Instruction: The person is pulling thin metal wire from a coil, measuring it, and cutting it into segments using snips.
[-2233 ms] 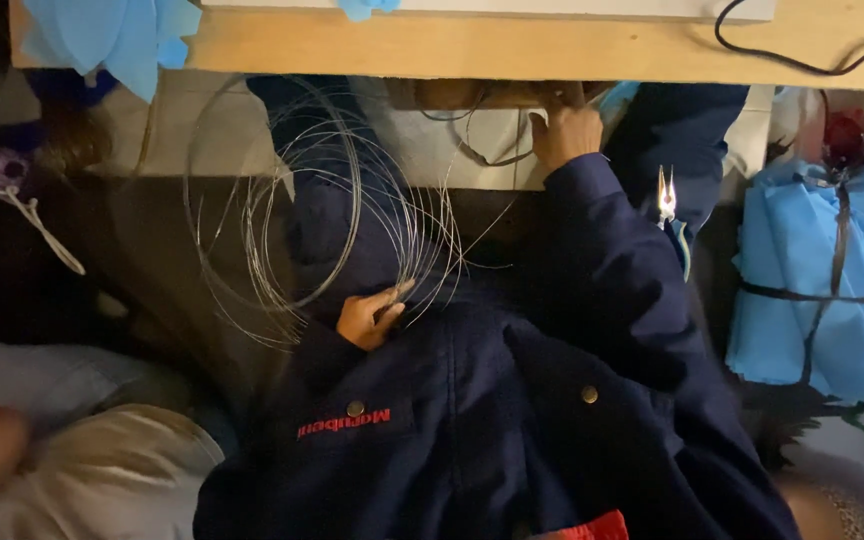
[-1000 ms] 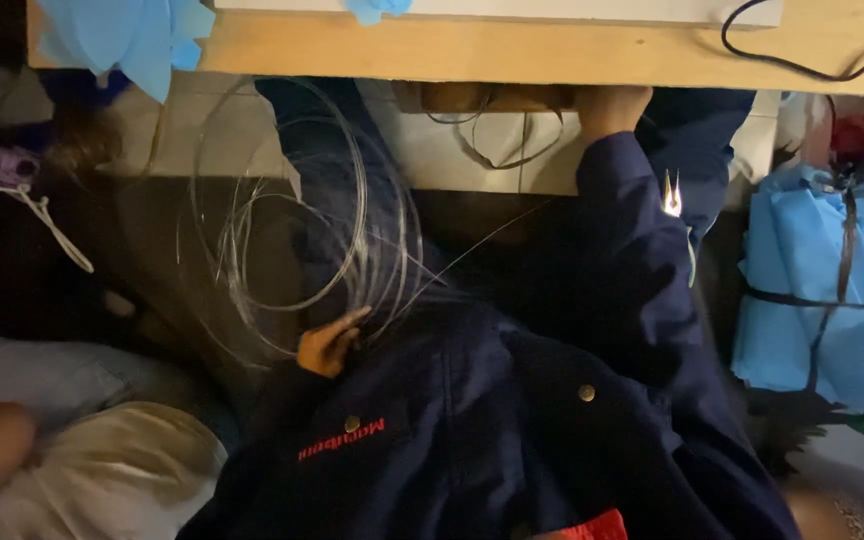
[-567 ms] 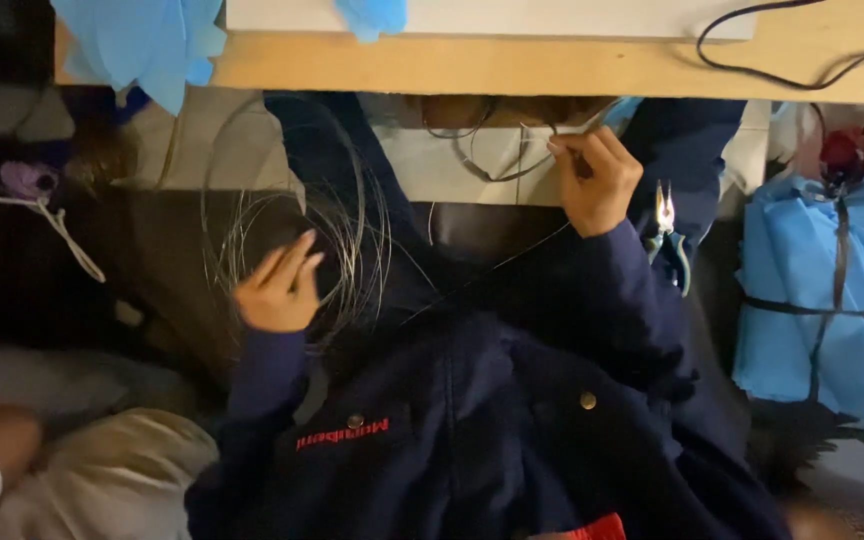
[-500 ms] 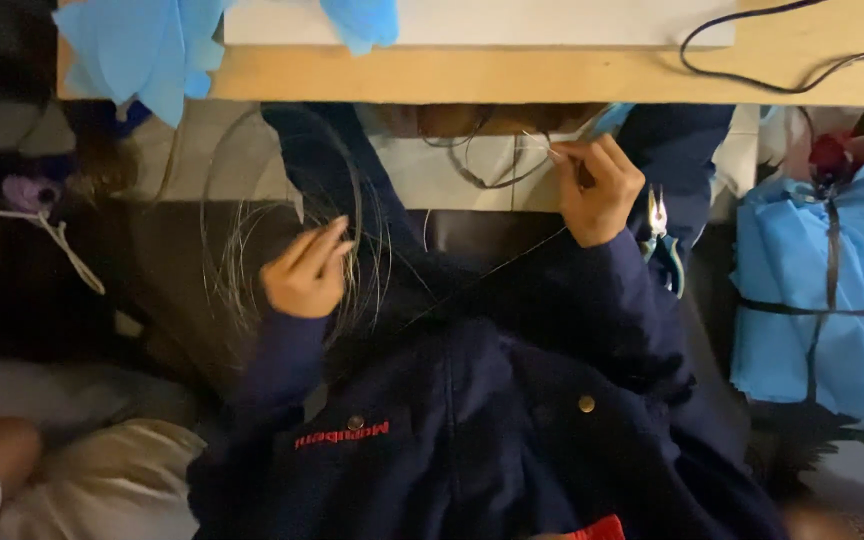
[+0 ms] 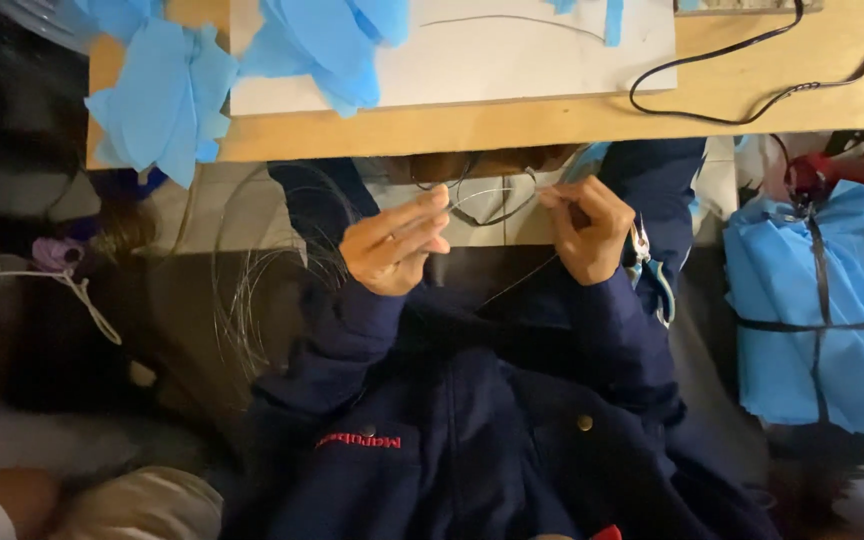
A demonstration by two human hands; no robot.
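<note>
A thin wire (image 5: 492,193) is pinched between the left hand (image 5: 394,243) and right hand (image 5: 584,228) at frame centre. A wooden bench (image 5: 552,115) spans the top, with blue cloth (image 5: 167,95) at upper left.

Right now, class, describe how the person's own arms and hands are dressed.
Both hands, the left hand and right hand, are bare, without gloves. Both arms wear long dark navy sleeves of a jacket with small round snap buttons and red embroidered lettering on its front.

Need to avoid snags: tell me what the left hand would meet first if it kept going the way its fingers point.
The left hand points toward the right hand. It would probably run along the thin wire stretched between them, then meet that hand; depth is unclear.
</note>
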